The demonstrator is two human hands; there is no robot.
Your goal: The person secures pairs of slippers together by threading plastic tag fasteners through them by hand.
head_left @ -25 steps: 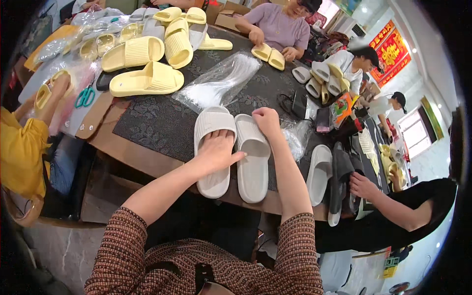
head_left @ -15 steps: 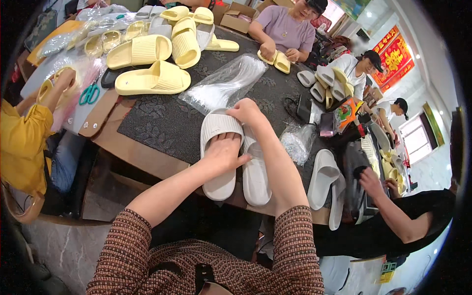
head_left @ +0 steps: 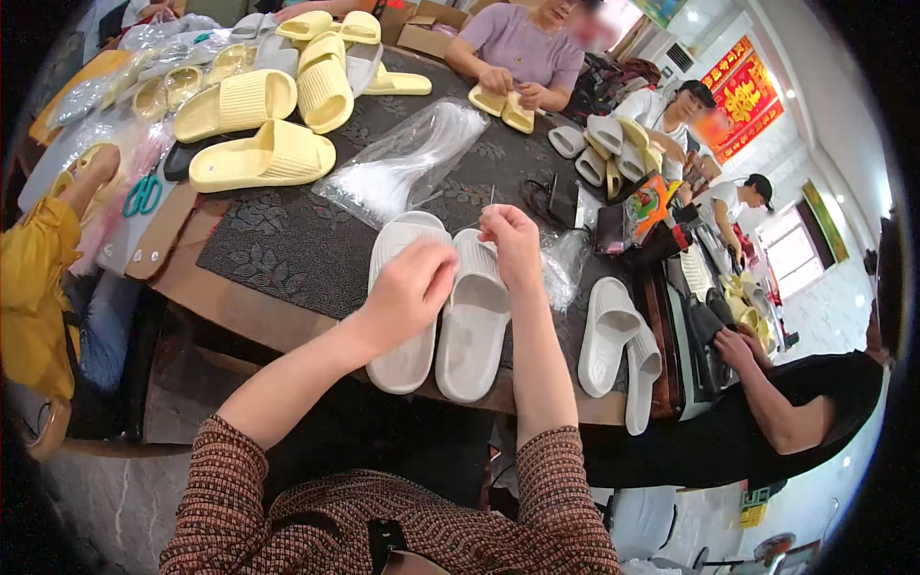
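Where both hands (head_left: 460,273) hover, white slippers (head_left: 441,307) beneath (side by side)

white slippers (head_left: 450,307), yellow slippers (head_left: 259,153), dark patterned mat (head_left: 287,240)

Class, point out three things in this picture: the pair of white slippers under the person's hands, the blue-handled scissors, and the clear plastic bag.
white slippers (head_left: 471,335): head view, footbed of the right-hand slipper.
blue-handled scissors (head_left: 143,195): head view, handle loops.
clear plastic bag (head_left: 407,158): head view, middle of the bag.
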